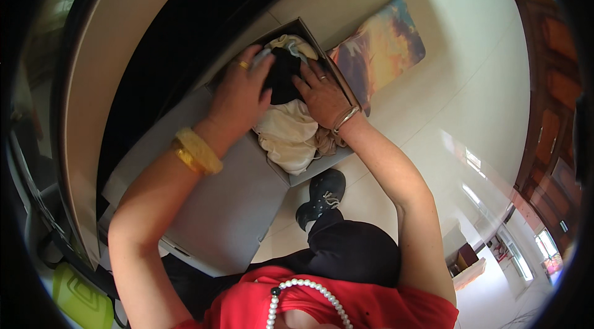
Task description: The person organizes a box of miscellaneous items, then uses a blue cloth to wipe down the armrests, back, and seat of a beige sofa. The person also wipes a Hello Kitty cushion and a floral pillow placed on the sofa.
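An open grey box point(308, 178) on the floor holds folded clothes. Inside lie a black cloth point(284, 79) in the middle, a cream satin-like cloth point(291, 136) nearer me, a pale yellow cloth point(304, 47) at the far end and a brown cloth point(328, 142) by the right wall. My right hand point(320, 92) rests on the clothes with fingers spread, at the black cloth's right edge. Above the box's left side is my left hand point(241, 92), slightly blurred, fingers apart near the black cloth; whether it touches the clothes I cannot tell.
The box's wide grey lid point(222, 204) extends to the left. A cushion-like item with a colourful cloud print point(385, 46) lies on the tiled floor beyond the box. My dark clog point(327, 190) is close to its near corner. Wooden cabinets point(552, 129) stand far right.
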A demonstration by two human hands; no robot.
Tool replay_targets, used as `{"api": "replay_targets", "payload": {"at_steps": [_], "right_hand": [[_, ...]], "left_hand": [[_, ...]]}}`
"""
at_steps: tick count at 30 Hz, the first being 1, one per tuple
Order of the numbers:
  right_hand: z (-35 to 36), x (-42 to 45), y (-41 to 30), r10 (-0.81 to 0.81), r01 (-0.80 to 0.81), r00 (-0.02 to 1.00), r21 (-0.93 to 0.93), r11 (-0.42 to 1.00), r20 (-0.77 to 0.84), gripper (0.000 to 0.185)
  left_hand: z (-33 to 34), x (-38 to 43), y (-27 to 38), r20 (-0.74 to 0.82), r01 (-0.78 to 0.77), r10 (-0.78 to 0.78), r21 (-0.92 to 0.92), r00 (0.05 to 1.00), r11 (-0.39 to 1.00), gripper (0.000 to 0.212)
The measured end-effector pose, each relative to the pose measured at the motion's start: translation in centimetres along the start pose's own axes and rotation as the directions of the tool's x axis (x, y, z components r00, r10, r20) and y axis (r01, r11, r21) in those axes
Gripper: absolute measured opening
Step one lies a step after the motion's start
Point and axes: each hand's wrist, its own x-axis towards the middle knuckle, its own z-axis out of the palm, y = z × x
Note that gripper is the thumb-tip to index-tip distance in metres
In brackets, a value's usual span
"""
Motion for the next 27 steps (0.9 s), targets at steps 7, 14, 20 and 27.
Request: {"api": "replay_targets", "payload": {"at_steps": [7,14,20,27], "right_hand": [[-1.0,0.4,-0.5,-0.027,0.056,0.975,0.126,0.990,-0.221,0.040],[-2.6,-4.0,-3.0,-0.244,0.342,0.921,0.330,0.880,-0.302,0.031],[1.6,-5.2,-0.8,-0.041,0.043,0.999,0.189,0.981,-0.016,0.025],[-2.5,-5.9,0.8,0.424,-0.250,0.906,0.828,0.502,0.017,0.020]], "left_hand": [[3.5,1.0,-4.0,0.320,-0.094,-0.007,0.300,0.947,0.949,0.077],[2.5,0.1,-5.8,0.320,-0.109,0.055,0.153,0.946,0.982,0.059],[-3.5,-0.2,-1.8,0.366,-0.136,0.077,0.141,0.928,0.981,0.030],[-3.7,-2.4,-2.1,0.281,-0.078,0.044,0.111,0.959,0.991,0.021]]}}
